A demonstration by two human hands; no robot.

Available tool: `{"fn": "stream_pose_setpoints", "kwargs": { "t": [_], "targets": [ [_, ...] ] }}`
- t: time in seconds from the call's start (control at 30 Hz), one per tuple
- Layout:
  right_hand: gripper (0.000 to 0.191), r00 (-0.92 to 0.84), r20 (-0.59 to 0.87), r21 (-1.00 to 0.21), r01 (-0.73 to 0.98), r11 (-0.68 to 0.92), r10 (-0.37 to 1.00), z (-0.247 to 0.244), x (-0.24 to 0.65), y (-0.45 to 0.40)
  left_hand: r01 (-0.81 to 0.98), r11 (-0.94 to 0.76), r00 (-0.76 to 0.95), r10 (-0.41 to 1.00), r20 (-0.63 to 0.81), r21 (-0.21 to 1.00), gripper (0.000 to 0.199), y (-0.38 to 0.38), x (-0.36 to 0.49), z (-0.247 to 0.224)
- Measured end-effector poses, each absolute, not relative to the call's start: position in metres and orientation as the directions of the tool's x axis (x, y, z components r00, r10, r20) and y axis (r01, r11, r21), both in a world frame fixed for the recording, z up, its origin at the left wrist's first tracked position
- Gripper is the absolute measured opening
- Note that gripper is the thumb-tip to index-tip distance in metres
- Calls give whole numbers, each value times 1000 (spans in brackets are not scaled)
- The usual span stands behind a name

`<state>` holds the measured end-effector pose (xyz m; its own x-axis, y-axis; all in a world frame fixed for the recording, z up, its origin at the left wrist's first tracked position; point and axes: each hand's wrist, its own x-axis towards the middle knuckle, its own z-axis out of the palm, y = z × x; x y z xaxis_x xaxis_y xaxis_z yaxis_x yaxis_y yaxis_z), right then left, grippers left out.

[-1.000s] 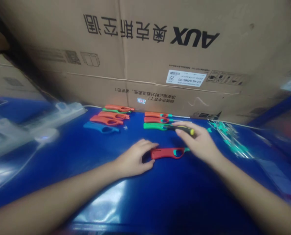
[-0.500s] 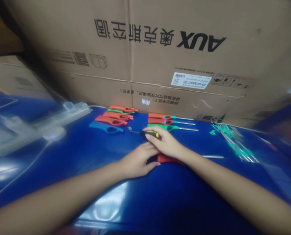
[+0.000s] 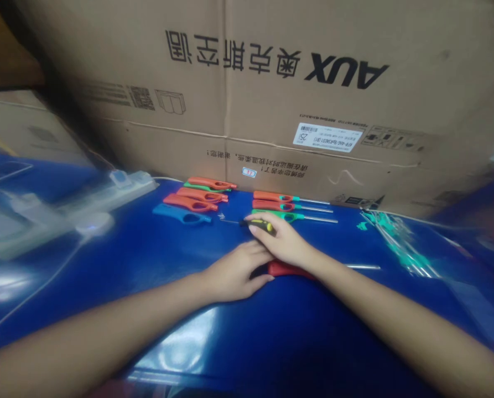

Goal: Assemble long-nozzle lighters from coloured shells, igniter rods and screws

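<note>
step: fastening red lighter [image 3: 286, 269] on counter [image 3: 147, 265] | left hand [image 3: 234, 273] clamps its end | right hand [image 3: 286, 243] closed round screwdriver [image 3: 260, 225], tip left | next, I reckon: steady tip onto screw

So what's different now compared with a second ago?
The right hand, gripping the screwdriver, swung left across the red lighter and now covers most of it; the tip points left. The left hand stayed at the lighter's left end. The rows of lighters behind haven't shifted.
</note>
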<state>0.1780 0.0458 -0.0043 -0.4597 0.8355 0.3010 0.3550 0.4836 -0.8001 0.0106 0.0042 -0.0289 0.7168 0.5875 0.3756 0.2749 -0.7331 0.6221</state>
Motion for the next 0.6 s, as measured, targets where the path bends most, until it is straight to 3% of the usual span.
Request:
{"fn": "stream_pose_setpoints", "kwargs": {
  "t": [0.3,0.6],
  "targets": [
    [21,-453,319,-792,354,497,832,-3,176,47,264,-736,721,580,379,623,41,4,11,-28],
    [18,-303,284,-884,286,371,910,11,176,48,326,-721,739,598,311,612,50,4,10,-28]
  ]
}}
